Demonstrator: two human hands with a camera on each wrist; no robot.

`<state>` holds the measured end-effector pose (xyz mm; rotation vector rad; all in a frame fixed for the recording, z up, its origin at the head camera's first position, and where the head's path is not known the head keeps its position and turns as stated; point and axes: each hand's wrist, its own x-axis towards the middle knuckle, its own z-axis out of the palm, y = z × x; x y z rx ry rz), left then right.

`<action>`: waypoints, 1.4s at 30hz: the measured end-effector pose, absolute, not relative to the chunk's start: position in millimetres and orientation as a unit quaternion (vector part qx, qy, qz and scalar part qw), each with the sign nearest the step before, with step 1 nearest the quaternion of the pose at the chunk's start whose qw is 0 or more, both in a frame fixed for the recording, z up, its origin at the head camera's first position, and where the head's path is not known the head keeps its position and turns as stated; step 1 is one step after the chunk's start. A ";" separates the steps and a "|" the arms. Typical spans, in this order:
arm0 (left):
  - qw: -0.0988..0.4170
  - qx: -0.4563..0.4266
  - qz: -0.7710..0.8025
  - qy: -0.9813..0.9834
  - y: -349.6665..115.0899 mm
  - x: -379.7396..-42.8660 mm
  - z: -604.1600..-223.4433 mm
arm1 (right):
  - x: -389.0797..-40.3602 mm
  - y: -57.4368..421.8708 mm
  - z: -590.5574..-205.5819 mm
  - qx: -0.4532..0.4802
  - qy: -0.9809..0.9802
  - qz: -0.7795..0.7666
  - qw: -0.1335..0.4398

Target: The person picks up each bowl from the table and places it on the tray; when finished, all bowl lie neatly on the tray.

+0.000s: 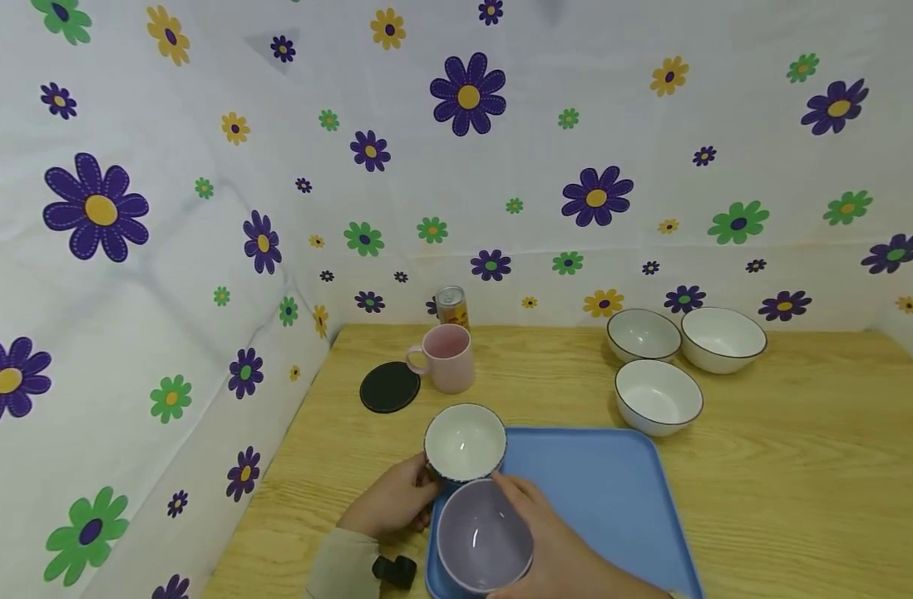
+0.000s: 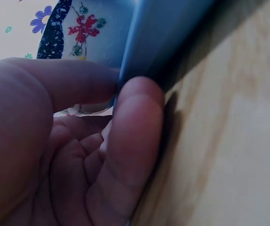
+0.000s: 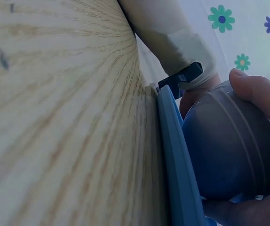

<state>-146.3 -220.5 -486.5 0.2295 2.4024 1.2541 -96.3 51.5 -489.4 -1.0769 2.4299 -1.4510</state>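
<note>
A lavender bowl (image 1: pixel 483 541) sits at the near left of the blue tray (image 1: pixel 599 491). My right hand (image 1: pixel 550 541) grips its right side, thumb and fingers spread around the wall; in the right wrist view the bowl (image 3: pixel 229 141) is upright against the tray. My left hand (image 1: pixel 397 499) is at the tray's left edge, beside a white bowl (image 1: pixel 466 445) with a dark patterned rim. The left wrist view has its thumb and a finger (image 2: pixel 137 127) pinching the tray edge. Behind them, the patterned bowl's floral side (image 2: pixel 85 33) shows. Some left fingers are hidden in the head view.
A pink mug (image 1: pixel 449 359), a black round coaster (image 1: pixel 390 387) and a drink can (image 1: pixel 452 306) stand at the back left. Three white bowls cluster at the back right, the nearest bowl (image 1: pixel 658 398) close to the tray's far corner. A flowered sheet (image 1: pixel 539 166) hangs behind the wooden table.
</note>
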 end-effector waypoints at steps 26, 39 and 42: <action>0.192 0.098 0.430 0.877 -222.0 -148.3 -491.4 | -93.5 37.1 -491.5 -0.365 0.793 -0.480 0.085; 0.174 0.107 0.400 0.894 -222.6 -151.6 -493.9 | -95.5 33.4 -492.6 -0.382 0.774 -0.491 0.119; 0.175 0.110 0.401 0.892 -222.4 -152.6 -494.2 | -95.9 32.5 -492.1 -0.390 0.770 -0.490 0.122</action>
